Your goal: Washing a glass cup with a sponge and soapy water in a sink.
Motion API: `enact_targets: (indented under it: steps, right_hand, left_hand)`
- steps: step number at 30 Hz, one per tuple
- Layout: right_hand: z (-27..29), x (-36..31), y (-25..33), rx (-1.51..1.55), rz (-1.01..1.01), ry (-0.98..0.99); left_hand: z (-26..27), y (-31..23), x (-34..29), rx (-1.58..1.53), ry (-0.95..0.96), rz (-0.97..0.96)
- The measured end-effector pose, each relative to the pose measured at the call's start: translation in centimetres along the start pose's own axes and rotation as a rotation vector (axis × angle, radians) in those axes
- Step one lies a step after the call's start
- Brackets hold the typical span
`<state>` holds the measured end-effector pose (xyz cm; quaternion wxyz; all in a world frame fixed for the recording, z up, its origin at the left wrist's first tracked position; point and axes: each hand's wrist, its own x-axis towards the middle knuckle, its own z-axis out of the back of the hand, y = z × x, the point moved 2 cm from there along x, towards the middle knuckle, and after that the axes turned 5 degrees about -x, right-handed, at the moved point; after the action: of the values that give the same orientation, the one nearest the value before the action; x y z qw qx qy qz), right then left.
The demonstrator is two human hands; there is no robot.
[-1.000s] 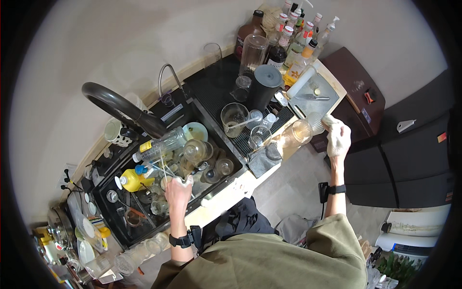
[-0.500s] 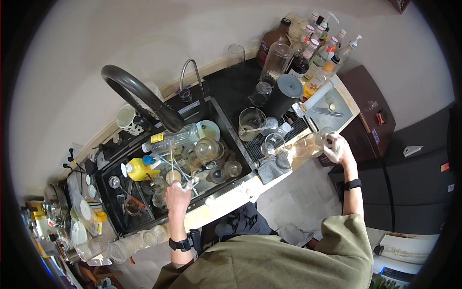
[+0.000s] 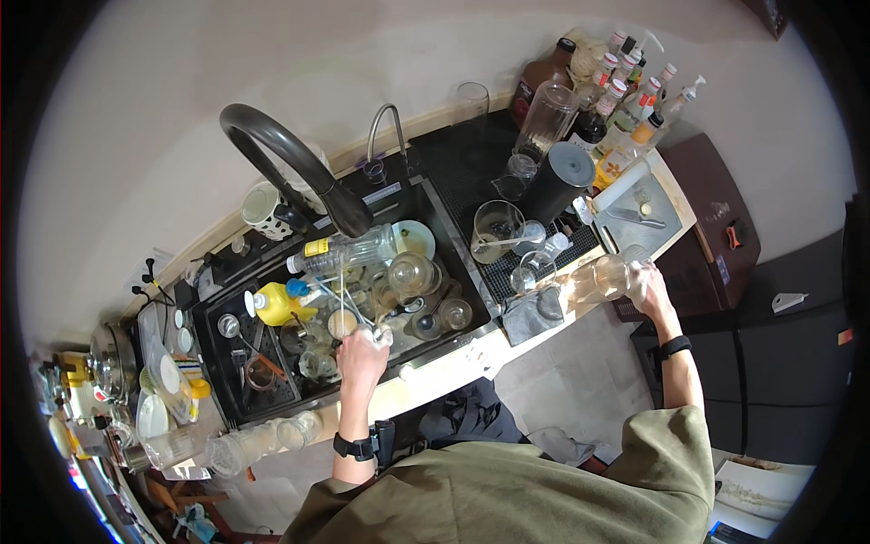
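Over the front edge of the black sink (image 3: 464, 304), my left hand (image 3: 364, 354) is closed, with white suds on its fingers. Thin white sticks (image 3: 349, 304) run down toward it, but what the fingers grip is hidden. A round tan object (image 3: 343, 324) sits just beyond it, among several glass vessels. At the counter's right end, my sudsy right hand (image 3: 646, 290) grips the end of a clear glass jar (image 3: 598, 279) tilted on its side. A grey cloth (image 3: 532, 315) lies beside this jar at the counter edge.
A black faucet (image 3: 290, 159) arches over the sink, which also holds a clear plastic bottle (image 3: 349, 251) and a yellow pump bottle (image 3: 276, 306). Glasses and a black canister (image 3: 557, 181) stand on the drying mat. Glass jars (image 3: 237, 451) line the left front edge.
The whole view has shifted, so the scene sits farther right. My left hand has moved slightly right and farther over the sink. My right hand stays at the jar's end.
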<state>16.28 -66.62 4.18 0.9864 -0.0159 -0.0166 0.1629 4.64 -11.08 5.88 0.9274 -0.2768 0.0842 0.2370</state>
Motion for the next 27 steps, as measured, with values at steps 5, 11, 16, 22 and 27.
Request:
enact_targets:
  steps: [5,11,16,22,27]
  right_hand:
    - [0.9,-0.6,0.9,-0.013,0.009,-0.088]
    - [6.1,-2.1,1.2,-0.023,-0.214,-0.132]
    - [16.2,-3.9,2.6,0.028,-0.233,-0.302]
    - [27.7,-5.5,11.5,-0.034,-0.191,-0.418]
    - [27.0,-3.7,20.9,0.031,0.034,-0.367]
  left_hand:
    - [-0.1,0.1,-0.4,-0.006,0.035,0.013]
    - [0.3,-0.6,-0.8,-0.040,0.080,0.019]
    - [-0.3,-1.4,-0.5,-0.104,0.114,-0.041]
    - [-2.1,-3.6,-0.1,-0.589,0.351,-0.138]
    - [-2.7,-5.9,-2.1,-1.108,0.707,-0.099]
